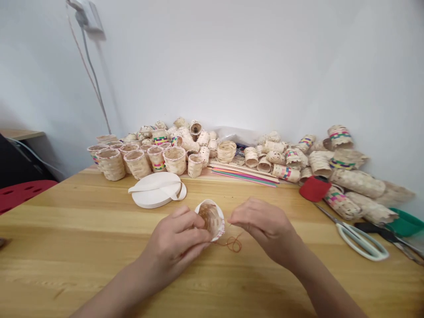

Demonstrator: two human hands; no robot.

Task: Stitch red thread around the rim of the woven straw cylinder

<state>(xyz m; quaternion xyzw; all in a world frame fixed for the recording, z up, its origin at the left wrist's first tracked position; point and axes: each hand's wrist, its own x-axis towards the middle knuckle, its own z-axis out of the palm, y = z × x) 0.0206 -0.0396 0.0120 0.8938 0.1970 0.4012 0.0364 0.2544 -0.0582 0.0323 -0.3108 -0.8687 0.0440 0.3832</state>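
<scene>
My left hand (180,240) is closed around a small woven bamboo basket (213,217), its mouth tilted toward the right. A white strip lines the basket's rim, and red-and-white stitching shows along its lower right side. Just right of the rim, my right hand (263,227) is closed in a pinch on a thin needle (236,226), mostly covered by the fingers. A loop of orange thread (234,244) lies on the table between the hands and runs to the rim. Behind them is a flat roll of white tape (155,190).
Several finished-rim baskets (111,164) stand at the back left of the wooden table (99,260). A heap of woven baskets (276,148) lines the wall. Coloured strips (245,175) lie before it. Scissors (359,240), a red piece (314,189) and a green container (404,222) are at right.
</scene>
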